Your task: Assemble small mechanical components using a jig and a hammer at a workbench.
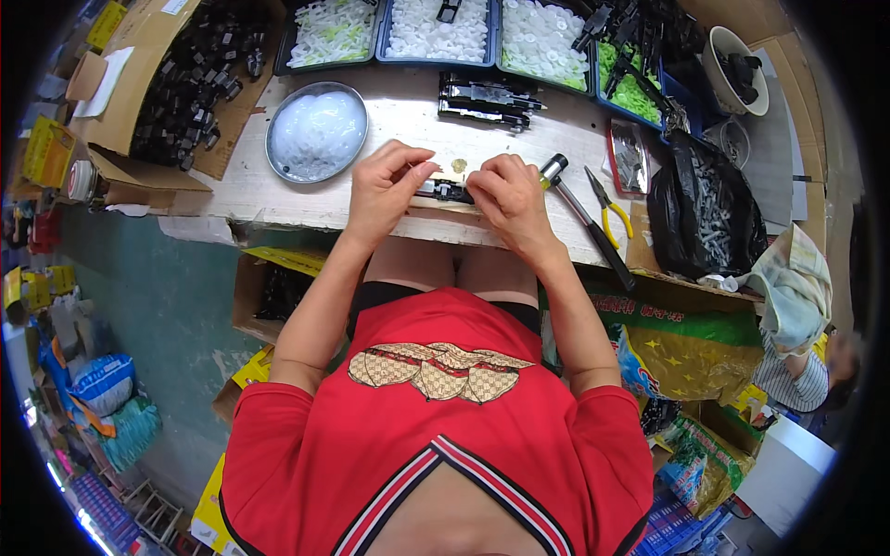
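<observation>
Right grip (512,199) pinches black part (449,191) near counter (239,201) front edge; hold of left grip (385,190) unclear. Seemingly fitting step; next needs steady alignment.

Green floor (176,315), scuffed in places; pale worktable (400,107)

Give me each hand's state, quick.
Left hand: closed in a pinch; anything held cannot be told.
Right hand: closed on a black-and-silver oblong part.

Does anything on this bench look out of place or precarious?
Two things. A black part lies among the white pieces in the second tray from the left, an odd one out. The hammer also seems to overhang the front edge of the bench.
</observation>
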Motion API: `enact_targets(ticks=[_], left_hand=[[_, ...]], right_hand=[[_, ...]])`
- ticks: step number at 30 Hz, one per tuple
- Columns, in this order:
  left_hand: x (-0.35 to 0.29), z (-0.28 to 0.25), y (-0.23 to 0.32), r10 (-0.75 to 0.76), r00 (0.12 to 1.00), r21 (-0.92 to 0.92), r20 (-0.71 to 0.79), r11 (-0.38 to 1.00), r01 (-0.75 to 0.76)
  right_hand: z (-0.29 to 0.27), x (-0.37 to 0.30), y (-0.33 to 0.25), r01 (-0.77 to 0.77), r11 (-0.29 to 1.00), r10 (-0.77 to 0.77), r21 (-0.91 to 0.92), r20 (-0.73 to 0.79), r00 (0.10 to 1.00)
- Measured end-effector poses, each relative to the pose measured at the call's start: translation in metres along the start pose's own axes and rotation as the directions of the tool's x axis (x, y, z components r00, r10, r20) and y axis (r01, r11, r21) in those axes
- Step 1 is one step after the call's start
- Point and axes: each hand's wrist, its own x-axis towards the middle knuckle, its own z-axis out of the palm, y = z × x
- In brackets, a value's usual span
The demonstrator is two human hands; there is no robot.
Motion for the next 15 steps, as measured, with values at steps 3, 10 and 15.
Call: enact_targets(ticks=[3, 10, 15], left_hand=[[0.005, -0.010, -0.003, 0.349, 0.927, 0.485, 0.140, 0.792, -0.371], [0.001, -0.003, -0.014, 0.241, 0.906, 0.587, 0.348, 0.698, -0.411], [0.006, 0.004, -0.008, 0.187, 0.900, 0.651, 0.394, 0.634, -0.417]], right_hand=[[0.007, -0.005, 0.002, 0.019, 0.995, -0.010, -0.097, 0.094, 0.996], [0.003, 0.002, 0.001, 0.051, 0.996, -0.032, -0.075, 0.242, 0.970], [-0.002, 0.000, 0.010, 0.010, 0.998, 0.001, -0.060, 0.189, 0.982]])
